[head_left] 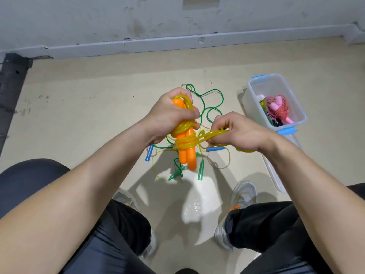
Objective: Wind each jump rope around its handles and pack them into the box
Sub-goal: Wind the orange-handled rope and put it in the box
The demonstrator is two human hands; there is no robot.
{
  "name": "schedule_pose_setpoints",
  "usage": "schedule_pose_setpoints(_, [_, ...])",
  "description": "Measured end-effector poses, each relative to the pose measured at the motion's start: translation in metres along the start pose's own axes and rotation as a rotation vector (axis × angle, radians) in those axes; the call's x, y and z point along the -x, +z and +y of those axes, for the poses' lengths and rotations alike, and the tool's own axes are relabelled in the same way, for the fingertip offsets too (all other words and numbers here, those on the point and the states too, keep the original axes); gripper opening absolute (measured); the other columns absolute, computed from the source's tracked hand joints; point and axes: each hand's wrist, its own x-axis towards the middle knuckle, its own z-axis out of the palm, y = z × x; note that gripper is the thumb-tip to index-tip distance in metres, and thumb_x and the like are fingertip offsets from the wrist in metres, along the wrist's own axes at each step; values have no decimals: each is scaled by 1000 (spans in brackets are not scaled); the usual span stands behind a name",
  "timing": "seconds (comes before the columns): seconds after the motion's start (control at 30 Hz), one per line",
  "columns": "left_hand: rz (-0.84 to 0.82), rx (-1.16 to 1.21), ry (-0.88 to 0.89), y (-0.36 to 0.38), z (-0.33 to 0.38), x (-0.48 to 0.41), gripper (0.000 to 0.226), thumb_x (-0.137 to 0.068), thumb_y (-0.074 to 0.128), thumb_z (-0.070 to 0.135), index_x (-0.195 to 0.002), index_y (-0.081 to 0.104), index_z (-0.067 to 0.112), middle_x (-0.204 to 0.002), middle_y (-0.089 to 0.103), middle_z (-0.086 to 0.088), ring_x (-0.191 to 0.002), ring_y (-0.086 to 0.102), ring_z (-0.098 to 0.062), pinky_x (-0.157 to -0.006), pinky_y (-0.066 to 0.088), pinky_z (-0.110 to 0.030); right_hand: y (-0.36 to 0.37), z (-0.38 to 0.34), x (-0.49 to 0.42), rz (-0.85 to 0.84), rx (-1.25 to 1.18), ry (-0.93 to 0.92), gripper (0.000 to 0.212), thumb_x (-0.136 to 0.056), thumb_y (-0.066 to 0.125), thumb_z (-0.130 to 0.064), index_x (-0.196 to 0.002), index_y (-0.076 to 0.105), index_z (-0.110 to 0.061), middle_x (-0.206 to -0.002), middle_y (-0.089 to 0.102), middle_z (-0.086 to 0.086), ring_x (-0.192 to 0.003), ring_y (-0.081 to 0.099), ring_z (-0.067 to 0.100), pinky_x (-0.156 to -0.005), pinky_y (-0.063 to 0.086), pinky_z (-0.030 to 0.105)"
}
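My left hand (169,115) grips two orange handles (187,155) held side by side, with yellow rope (187,141) looped around them several times. My right hand (237,133) pinches a stretch of that yellow rope just to the right of the handles. Under my hands on the floor lies a tangle of a green rope (209,99) with green handles (201,170) and a thin rope with blue handles (215,149). A clear plastic box (256,91) with blue clips stands at the right and holds a wound pink rope (280,109) and other ropes.
The box's clear lid (274,175) lies on the floor beside the box, near my right foot. My knees and grey shoes (243,194) frame the lower view. A grey wall with a skirting ledge (177,42) runs along the far edge of the beige floor.
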Motion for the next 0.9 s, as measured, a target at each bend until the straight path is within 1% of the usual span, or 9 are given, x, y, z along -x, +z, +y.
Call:
schedule_pose_setpoints(0.07, [-16, -119, 45, -1, -2, 1, 35, -83, 70, -14, -90, 52, 15, -84, 65, -13, -61, 66, -30, -63, 59, -40, -6, 1, 4, 0, -4, 25, 6, -86, 79, -13, -81, 77, -16, -80, 72, 11, -66, 60, 10, -61, 43, 24])
schedule_pose_setpoints(0.13, [-6, -171, 58, -5, -5, 2, 34, -83, 71, -13, -90, 52, 15, -85, 65, -13, -62, 67, -30, -66, 59, -41, -16, 1, 9, -5, 5, 55, 2, -87, 76, -11, -88, 74, -11, -72, 70, 8, -61, 61, 12, -54, 44, 22])
schedule_pose_setpoints(0.23, [9, -288, 109, -5, -6, 1, 34, -82, 73, -11, -89, 53, 15, -89, 66, -13, -66, 66, -27, -67, 60, -42, -21, 1, 12, 5, 20, 70, 14, -86, 75, -4, -84, 64, -10, -70, 60, 6, -58, 56, 14, -56, 44, 23])
schedule_pose_setpoints(0.3, [22, -364, 136, -1, -9, 1, 33, -81, 75, -6, -88, 54, 18, -90, 68, -10, -69, 67, -25, -70, 62, -44, -20, 3, 10, 35, 159, 89, 23, -83, 77, -9, -78, 56, -16, -70, 58, 4, -61, 54, 16, -59, 44, 30])
schedule_pose_setpoints(0.4, [68, -493, 144, 1, -16, -1, 28, -75, 78, 15, -86, 55, 28, -92, 71, -2, -80, 72, -29, -77, 61, -51, -14, 8, 6, 32, 263, 133, 28, -79, 78, -14, -75, 50, -19, -67, 61, 1, -60, 58, 16, -63, 50, 39])
schedule_pose_setpoints(0.53, [78, -687, 156, -1, -25, -5, 26, -74, 75, 23, -88, 55, 31, -96, 68, -3, -91, 64, -30, -78, 57, -48, -18, 13, 9, -31, 360, 265, 29, -77, 79, -18, -96, 57, -25, -72, 67, -10, -61, 59, 11, -57, 42, 25])
schedule_pose_setpoints(0.63, [112, -721, 177, -7, -30, -9, 26, -79, 75, 15, -89, 55, 28, -97, 68, -4, -90, 63, -29, -78, 56, -45, -27, 20, 9, 3, 457, 295, 20, -78, 80, -24, -92, 66, -25, -75, 70, -11, -71, 61, 11, -62, 43, 26])
schedule_pose_setpoints(0.8, [150, -786, 186, -16, -36, -14, 29, -81, 73, 14, -88, 52, 32, -88, 65, -1, -81, 62, -27, -72, 55, -41, -15, 43, 1, -9, 230, 257, 16, -78, 80, -9, -84, 70, -20, -81, 69, 10, -68, 56, 17, -63, 44, 29])
schedule_pose_setpoints(0.9, [156, -895, 217, -14, -42, -13, 28, -83, 70, 14, -90, 49, 32, -83, 58, 7, -78, 57, -26, -68, 50, -36, -4, 42, 0, 7, -36, 196, 23, -81, 75, 7, -85, 66, -14, -73, 60, 3, -61, 52, 10, -56, 40, 19])
